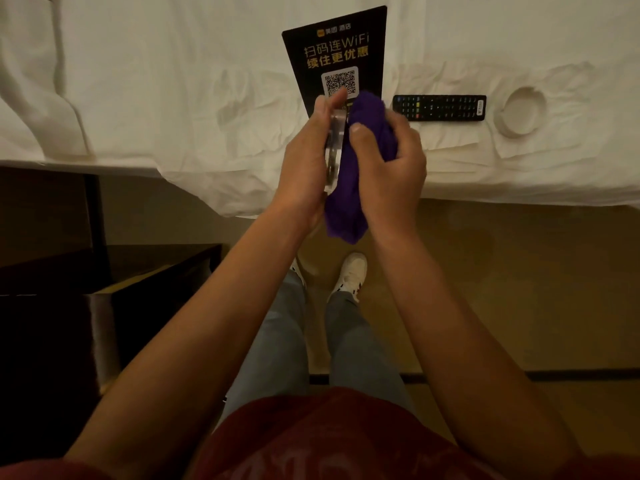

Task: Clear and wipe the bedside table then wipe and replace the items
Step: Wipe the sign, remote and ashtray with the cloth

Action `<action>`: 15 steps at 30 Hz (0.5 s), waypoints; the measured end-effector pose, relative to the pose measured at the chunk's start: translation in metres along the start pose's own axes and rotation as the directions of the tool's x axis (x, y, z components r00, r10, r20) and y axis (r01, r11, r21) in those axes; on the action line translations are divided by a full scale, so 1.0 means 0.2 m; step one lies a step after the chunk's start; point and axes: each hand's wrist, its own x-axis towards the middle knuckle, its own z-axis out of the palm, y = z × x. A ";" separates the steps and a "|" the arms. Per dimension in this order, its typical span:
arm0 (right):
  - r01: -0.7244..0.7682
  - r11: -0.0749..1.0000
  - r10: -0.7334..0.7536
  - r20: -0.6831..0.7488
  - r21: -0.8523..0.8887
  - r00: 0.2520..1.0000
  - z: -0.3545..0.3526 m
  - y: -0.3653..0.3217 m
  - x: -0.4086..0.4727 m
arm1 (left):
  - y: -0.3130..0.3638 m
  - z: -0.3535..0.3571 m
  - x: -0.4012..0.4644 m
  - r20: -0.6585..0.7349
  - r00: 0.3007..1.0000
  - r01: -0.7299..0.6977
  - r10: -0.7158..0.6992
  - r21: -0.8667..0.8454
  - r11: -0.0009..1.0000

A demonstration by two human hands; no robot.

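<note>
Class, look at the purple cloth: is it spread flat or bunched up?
Bunched up. The purple cloth is gathered in the right hand, its loose end hanging below, pressed against the clear item held by the left hand.

- This is a hotel bedroom, seen from above by a person standing at the bedside.
- A bed with a rumpled white sheet (173, 98) fills the far part of the scene, its edge hanging toward the floor.
- A black card printed with a QR code, "WiFi" and yellow Chinese text (337, 53) lies on the sheet, the sort of notice hotels give guests.
- Right of it lie a black rectangular television remote (439, 107) and, further right, a round white ashtray (521, 110).
- A dark wooden bedside table (104, 282) stands near left.
- The floor (502, 289) is smooth and tan.
</note>
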 end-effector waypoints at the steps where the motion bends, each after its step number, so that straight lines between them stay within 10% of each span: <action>1: -0.023 1.000 0.023 0.057 0.004 0.998 -0.01 0.01 -0.04 | 0.01 -0.01 0.02 -0.025 1.000 -0.013 0.013 0.008 1.000; 5: 0.122 0.980 -0.067 0.314 -0.159 0.947 -0.08 0.07 -0.20 | 0.04 -0.09 0.07 -0.114 0.993 0.023 -0.040 -0.144 0.989; 8: 0.111 0.986 -0.082 0.213 -0.127 0.974 -0.10 0.02 -0.12 | 0.02 -0.12 0.05 -0.109 0.989 0.074 -0.098 -0.213 0.974; 15: 0.412 0.842 -0.348 0.233 -0.349 0.908 -0.05 -0.14 0.15 | -0.04 -0.14 0.02 -0.126 0.988 -0.076 0.089 0.107 0.991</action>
